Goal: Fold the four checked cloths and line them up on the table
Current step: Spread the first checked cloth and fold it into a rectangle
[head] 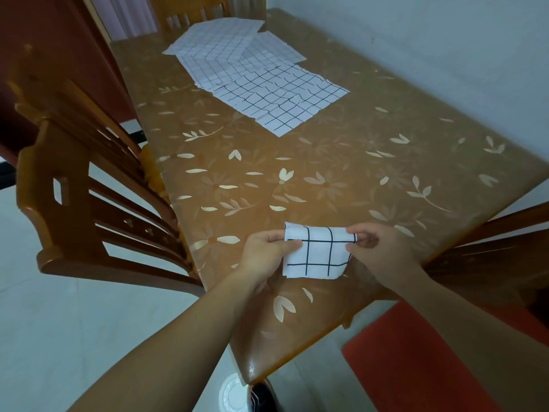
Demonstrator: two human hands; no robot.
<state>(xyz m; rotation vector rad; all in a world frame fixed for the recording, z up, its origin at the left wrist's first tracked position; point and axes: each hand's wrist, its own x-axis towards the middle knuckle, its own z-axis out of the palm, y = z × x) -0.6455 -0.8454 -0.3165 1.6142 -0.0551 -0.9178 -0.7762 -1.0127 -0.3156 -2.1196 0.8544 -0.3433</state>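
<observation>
A small folded white cloth with black checks [318, 252] hangs just above the near end of the table. My left hand [266, 254] pinches its left edge and my right hand [378, 248] pinches its upper right corner. Three more checked cloths lie spread flat and overlapping at the far end: the nearest one [279, 96], one behind it [208, 65], and the farthest [219, 35].
The table [326, 173] has an orange floral cover. A wooden chair [89, 185] stands at its left side, another chair [487, 251] at the right, and a third at the far end [190, 13]. A white wall runs along the right. A red mat [421, 361] lies on the floor.
</observation>
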